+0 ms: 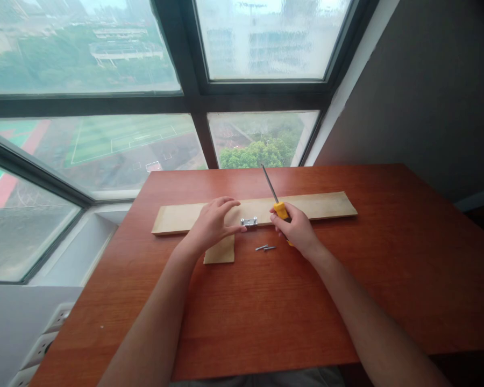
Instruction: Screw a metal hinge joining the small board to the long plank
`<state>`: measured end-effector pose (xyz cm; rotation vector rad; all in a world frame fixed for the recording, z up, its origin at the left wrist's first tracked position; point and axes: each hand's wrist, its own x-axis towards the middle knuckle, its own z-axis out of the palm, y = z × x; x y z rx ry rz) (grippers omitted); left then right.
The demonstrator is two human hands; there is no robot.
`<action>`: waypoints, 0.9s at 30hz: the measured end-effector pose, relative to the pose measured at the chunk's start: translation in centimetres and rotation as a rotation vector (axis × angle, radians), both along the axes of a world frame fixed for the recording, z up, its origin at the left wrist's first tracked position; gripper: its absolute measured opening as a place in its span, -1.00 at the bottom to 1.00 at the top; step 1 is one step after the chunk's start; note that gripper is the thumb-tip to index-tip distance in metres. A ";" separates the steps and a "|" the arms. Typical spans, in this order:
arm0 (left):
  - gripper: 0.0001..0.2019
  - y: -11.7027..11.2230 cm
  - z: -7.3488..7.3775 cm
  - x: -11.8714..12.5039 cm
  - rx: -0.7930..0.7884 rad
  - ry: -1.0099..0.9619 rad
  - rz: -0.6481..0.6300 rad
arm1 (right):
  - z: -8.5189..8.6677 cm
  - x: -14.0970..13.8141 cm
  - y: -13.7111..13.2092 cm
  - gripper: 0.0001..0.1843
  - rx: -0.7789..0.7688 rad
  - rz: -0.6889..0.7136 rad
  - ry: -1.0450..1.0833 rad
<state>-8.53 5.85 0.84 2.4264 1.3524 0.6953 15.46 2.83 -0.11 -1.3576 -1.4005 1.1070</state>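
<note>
A long pale wooden board (322,205) lies across the reddish wooden table (387,269). A small metal hinge (249,221) sits on the board's near edge. My left hand (212,223) rests on the board with its thumb and fingers curved around the hinge's left side, touching it. My right hand (296,228) is closed around the yellow handle of a screwdriver (275,197), whose shaft points up and away. Two loose screws (265,248) lie on the table just in front of the hinge. A small wooden block (221,251) lies under my left wrist.
Behind the table's far edge is a large window (145,107) with dark frames. A grey wall (427,80) stands at the right. A white power strip (44,344) lies at the lower left, below the table.
</note>
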 end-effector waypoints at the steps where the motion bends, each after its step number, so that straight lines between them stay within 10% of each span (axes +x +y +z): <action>1: -0.40 0.0 -0.2 0.0 0.002 0.023 -0.010 | 0.1 0.0 0.0 -0.79 -0.015 0.010 0.026; 15: -0.45 -0.9 -0.7 0.9 0.014 0.142 0.008 | 1.6 1.0 -0.2 -0.65 -0.144 0.169 0.260; 27: -0.47 -0.7 -0.8 1.0 0.001 0.138 0.010 | 0.2 1.3 0.5 -0.46 0.140 -0.148 -0.001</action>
